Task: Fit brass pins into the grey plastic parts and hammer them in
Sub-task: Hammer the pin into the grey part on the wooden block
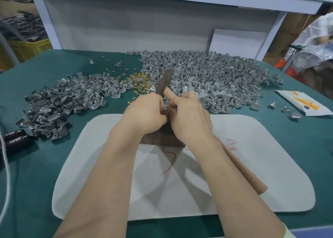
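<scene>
While I monitor, left hand point(146, 111) and right hand point(187, 115) pinch one grey part point(165, 110), fingers curled, over pad's point(252, 147) far edge.

pins point(139, 81) between part heaps point(207, 75) | mat point(252, 165) in front (block point(162, 138) on it)

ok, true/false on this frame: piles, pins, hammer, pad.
1. Brass pins lie between the two grey piles. True.
2. The larger grey pile is on the left. False: the right pile is larger than the left pile.
3. The hammer lies apart from the hands. False: the right hand holds it, beside the left hand.
4. The white pad carries red marks. True.
</scene>
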A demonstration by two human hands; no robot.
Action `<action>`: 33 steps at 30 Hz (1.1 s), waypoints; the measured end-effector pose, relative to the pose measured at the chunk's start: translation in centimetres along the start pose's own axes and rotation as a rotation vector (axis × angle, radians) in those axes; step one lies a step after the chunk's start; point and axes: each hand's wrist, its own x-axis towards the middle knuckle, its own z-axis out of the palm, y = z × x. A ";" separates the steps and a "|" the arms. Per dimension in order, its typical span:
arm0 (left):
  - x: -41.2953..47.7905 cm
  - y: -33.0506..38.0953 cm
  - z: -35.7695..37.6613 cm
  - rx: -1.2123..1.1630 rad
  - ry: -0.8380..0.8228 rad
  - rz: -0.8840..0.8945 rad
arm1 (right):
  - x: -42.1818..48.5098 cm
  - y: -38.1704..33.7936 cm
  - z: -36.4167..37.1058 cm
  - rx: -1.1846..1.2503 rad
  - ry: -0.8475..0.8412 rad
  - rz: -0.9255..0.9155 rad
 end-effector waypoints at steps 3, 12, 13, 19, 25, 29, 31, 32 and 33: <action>0.1 -0.1 -0.1 -0.004 -0.005 -0.008 | 0.0 0.1 0.0 0.007 -0.002 -0.020; 0.0 -0.1 0.0 -0.015 0.010 -0.016 | 0.1 0.5 -0.2 0.084 -0.011 -0.048; 0.0 -0.1 0.0 -0.014 0.012 -0.015 | 0.2 0.5 -0.3 0.078 -0.014 -0.055; -0.1 0.0 0.0 -0.012 0.012 -0.017 | 0.3 0.4 -0.5 0.060 -0.039 -0.088; -0.2 0.1 -0.1 -0.012 -0.001 -0.009 | 0.3 0.6 -0.7 0.087 -0.056 -0.089; -0.2 0.1 -0.2 -0.021 -0.006 -0.029 | 0.8 1.3 -1.0 0.191 -0.093 -0.032; -0.2 0.1 -0.2 -0.021 -0.003 -0.032 | 0.9 1.7 -1.1 0.313 -0.092 0.021; -0.2 0.1 -0.2 -0.021 -0.003 -0.031 | 1.0 1.9 -1.2 0.366 -0.087 0.036; -0.2 0.1 -0.2 -0.020 -0.005 -0.031 | 1.0 2.1 -1.3 0.396 -0.078 0.043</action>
